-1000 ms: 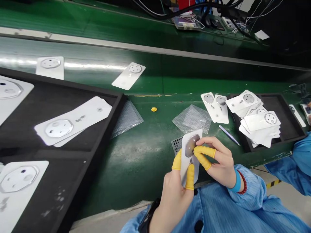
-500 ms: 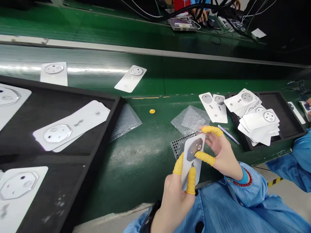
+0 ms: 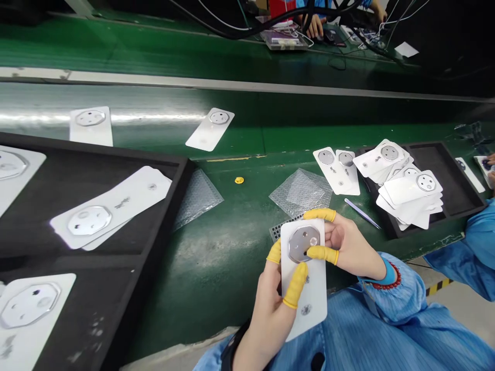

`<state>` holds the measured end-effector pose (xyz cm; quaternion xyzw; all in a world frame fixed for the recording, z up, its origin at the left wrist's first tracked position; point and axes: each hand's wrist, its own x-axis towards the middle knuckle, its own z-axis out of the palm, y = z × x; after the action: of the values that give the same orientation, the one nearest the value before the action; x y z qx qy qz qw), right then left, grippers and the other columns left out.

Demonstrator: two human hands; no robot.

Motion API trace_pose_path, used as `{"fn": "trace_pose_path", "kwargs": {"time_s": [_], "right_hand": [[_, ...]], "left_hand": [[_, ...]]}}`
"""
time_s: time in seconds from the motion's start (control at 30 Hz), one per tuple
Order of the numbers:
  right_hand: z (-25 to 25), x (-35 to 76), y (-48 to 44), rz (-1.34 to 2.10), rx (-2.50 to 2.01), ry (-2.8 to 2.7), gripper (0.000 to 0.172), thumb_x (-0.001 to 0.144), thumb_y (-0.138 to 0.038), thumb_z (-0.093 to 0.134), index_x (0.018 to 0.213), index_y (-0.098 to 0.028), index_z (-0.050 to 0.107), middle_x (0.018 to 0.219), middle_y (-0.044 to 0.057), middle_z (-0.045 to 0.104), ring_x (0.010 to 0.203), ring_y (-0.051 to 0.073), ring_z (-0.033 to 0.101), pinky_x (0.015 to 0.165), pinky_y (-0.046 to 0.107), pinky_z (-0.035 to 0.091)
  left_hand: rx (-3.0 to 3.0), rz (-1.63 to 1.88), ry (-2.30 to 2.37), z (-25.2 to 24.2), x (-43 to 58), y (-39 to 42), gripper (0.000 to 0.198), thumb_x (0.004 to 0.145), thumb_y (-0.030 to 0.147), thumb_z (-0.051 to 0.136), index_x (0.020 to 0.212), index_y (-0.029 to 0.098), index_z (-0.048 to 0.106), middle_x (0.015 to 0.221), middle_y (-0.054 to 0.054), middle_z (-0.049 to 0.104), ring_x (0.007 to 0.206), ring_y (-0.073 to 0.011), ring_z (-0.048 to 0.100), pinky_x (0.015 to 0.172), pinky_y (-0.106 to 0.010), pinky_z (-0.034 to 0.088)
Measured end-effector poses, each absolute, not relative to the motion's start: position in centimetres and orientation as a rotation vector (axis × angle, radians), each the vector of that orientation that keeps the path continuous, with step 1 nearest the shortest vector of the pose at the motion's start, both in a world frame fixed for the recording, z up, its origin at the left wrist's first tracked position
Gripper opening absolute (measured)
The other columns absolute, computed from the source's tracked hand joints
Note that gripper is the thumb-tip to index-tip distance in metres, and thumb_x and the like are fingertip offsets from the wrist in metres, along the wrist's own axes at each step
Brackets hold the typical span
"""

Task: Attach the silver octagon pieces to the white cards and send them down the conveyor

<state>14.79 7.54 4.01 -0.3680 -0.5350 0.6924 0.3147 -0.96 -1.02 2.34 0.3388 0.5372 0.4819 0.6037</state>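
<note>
A white phone back cover (image 3: 309, 281) with a silver camera plate faces me, tilted slightly, above the near edge of the bench. My left hand (image 3: 273, 304) grips its left side, with the thumb on the front below the camera plate. The fingers of my right hand (image 3: 348, 245) are closed on its upper right, thumb on the plate and forefinger at the top edge. Yellow finger cots cover several fingertips. Behind the cover lie a perforated sheet (image 3: 275, 233), mostly hidden, and a bubble-wrap sheet (image 3: 303, 190). Tweezers (image 3: 362, 214) rest to the right.
A black tray (image 3: 154, 257) with several covers stands at left; another black tray (image 3: 464, 198) at right bears a pile of covers (image 3: 413, 193). Two covers (image 3: 338, 170) lie beside it. A loose yellow finger cot (image 3: 239, 180) sits mid-bench. A co-worker's blue sleeve (image 3: 479, 247) shows at right.
The held back cover has turned to face me more squarely and come slightly lower and left. Both hands moved with it, still gripping. The whole view shifted a little.
</note>
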Motion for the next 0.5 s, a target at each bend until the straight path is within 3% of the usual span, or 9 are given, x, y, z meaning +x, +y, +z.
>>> {"fn": "trace_pose_path", "kwargs": {"time_s": [0.1,0.3,0.5], "right_hand": [[3.7,14.7,7.5,1.783,-0.974,-1.405,0.049,0.080,-0.025,0.075,0.123,-0.023,0.052,0.101,0.005,0.073,0.085,0.019,0.075,0.074,0.030,0.065],[3.6,14.4,7.1,1.776,-0.956,-1.467,0.042,0.090,-0.024,0.062,0.130,-0.023,0.049,0.102,0.005,0.073,0.092,0.020,0.074,0.076,0.032,0.065],[2.3,14.2,6.7,1.668,-0.922,-1.611,0.046,0.095,-0.023,0.054,0.139,-0.024,0.041,0.109,0.007,0.073,0.092,0.019,0.074,0.075,0.031,0.065]], "left_hand": [[0.726,1.113,1.269,2.7,-1.1,0.2,0.052,0.079,0.044,0.071,0.123,0.020,0.058,0.101,-0.008,0.074,0.074,-0.0221,0.070,0.058,-0.029,0.058],[0.589,1.147,1.302,2.5,-0.7,1.6,0.047,0.065,0.046,0.081,0.098,0.016,0.063,0.069,-0.002,0.072,0.052,-0.0171,0.066,0.046,-0.025,0.054],[0.601,1.157,1.336,1.8,-0.9,1.7,0.049,0.064,0.047,0.082,0.096,0.016,0.062,0.060,0.000,0.070,0.044,-0.0163,0.063,0.041,-0.024,0.052]]}}
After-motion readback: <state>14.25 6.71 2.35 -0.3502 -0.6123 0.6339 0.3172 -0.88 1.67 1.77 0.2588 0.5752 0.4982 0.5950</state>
